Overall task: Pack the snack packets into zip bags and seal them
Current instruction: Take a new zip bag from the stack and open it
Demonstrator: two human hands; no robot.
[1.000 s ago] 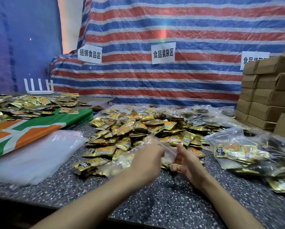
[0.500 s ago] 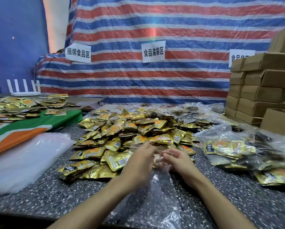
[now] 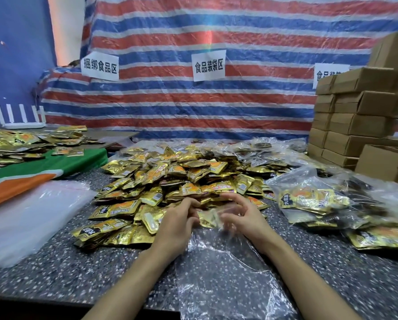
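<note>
Far left, at the back: a white router (image 3: 20, 123) with upright antennas, and in front of it loose gold packets (image 3: 32, 144) spread over a green, white and orange cloth (image 3: 43, 169). Nearer, on the speckled table (image 3: 78, 273): a flat stack of empty clear bags (image 3: 32, 218). Behind everything, a striped tarp (image 3: 216, 107) in red, blue and white, with paper signs (image 3: 208, 65) stuck to it.

In the middle of the table: a big heap of gold snack packets (image 3: 170, 176). At its near edge, the left hand (image 3: 177, 225), fingers curled, thumb and forefinger narrow, pinching the left rim of the mouth of a clear zip bag (image 3: 216, 285). That bag flat on the table between the two forearms, mouth toward the heap, tail reaching the table's front edge. At the mouth, between the hands: one gold packet (image 3: 207, 219), inside or just behind the plastic, impossible to tell.

Just right of it, the right hand (image 3: 244, 218), fingers bent and spread wide, blurred at the plastic; gripping the bag or not, impossible to tell.

Further right: filled bags (image 3: 320, 199) in a loose pile, gold packets visible inside. Far right: stacked brown cardboard boxes (image 3: 359, 125).
</note>
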